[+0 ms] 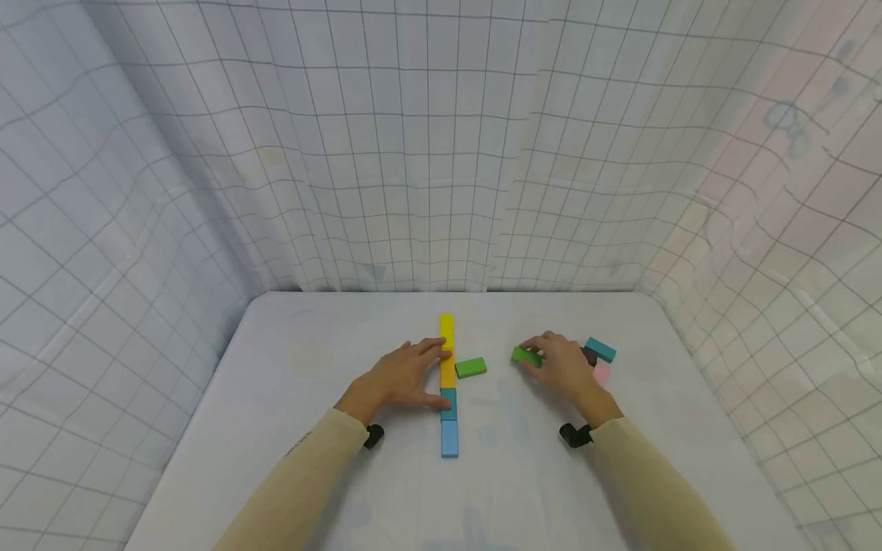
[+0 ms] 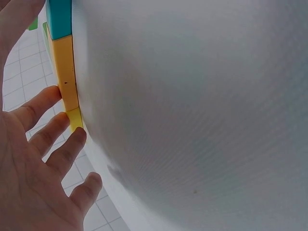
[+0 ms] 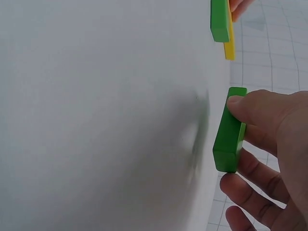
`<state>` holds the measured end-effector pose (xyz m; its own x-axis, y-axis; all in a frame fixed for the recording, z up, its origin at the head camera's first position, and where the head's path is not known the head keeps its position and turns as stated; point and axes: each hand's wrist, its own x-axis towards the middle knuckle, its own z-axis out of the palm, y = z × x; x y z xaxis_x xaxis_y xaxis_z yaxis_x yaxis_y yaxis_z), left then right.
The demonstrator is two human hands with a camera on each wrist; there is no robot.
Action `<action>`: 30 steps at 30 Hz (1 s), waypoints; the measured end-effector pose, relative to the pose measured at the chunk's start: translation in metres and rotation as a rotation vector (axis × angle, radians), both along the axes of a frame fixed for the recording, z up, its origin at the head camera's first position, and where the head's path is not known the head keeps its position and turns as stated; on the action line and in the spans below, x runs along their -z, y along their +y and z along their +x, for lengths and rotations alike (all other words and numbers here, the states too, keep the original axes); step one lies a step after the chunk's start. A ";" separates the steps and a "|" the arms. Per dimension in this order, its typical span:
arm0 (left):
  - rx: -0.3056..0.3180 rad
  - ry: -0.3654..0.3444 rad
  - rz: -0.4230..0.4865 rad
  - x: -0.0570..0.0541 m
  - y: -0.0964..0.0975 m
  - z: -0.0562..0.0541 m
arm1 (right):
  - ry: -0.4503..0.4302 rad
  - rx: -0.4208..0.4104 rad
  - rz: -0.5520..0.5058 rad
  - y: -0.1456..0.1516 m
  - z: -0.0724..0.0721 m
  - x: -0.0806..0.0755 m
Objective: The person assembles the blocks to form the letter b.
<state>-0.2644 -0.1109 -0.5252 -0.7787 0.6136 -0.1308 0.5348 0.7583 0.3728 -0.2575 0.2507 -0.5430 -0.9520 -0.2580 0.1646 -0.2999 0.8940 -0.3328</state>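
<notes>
A straight row of blocks runs away from me: light blue [image 1: 449, 439] nearest, then teal [image 1: 449, 405], orange [image 1: 448, 375] and yellow [image 1: 446, 325] at the far end. My left hand [image 1: 406, 373] is spread along its left side, the thumb by the teal block and fingertips right at the orange and yellow ones. To the right, my right hand [image 1: 561, 367] pinches a green block [image 3: 229, 134] between thumb and fingers, close over the table. Another green block [image 1: 472, 368] lies slightly angled against the row's right side, by the orange block.
Beyond my right hand lie a loose teal block [image 1: 600, 350], a pink block [image 1: 602, 373] and a dark piece [image 1: 589, 356], partly covered by the hand. The white table [image 1: 331, 321] ends at a gridded curtain [image 1: 441, 191], which also hangs on both sides.
</notes>
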 end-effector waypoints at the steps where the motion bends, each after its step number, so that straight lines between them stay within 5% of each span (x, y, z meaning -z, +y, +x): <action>1: 0.000 0.000 -0.002 0.000 0.000 0.000 | 0.003 -0.007 -0.003 -0.002 0.001 0.000; 30: -0.016 -0.008 -0.021 0.001 0.002 -0.002 | -0.004 -0.049 0.013 -0.042 0.011 0.006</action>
<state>-0.2665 -0.1088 -0.5262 -0.7871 0.5983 -0.1500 0.5197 0.7743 0.3611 -0.2463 0.2086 -0.5491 -0.9387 -0.3069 0.1572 -0.3425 0.8824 -0.3226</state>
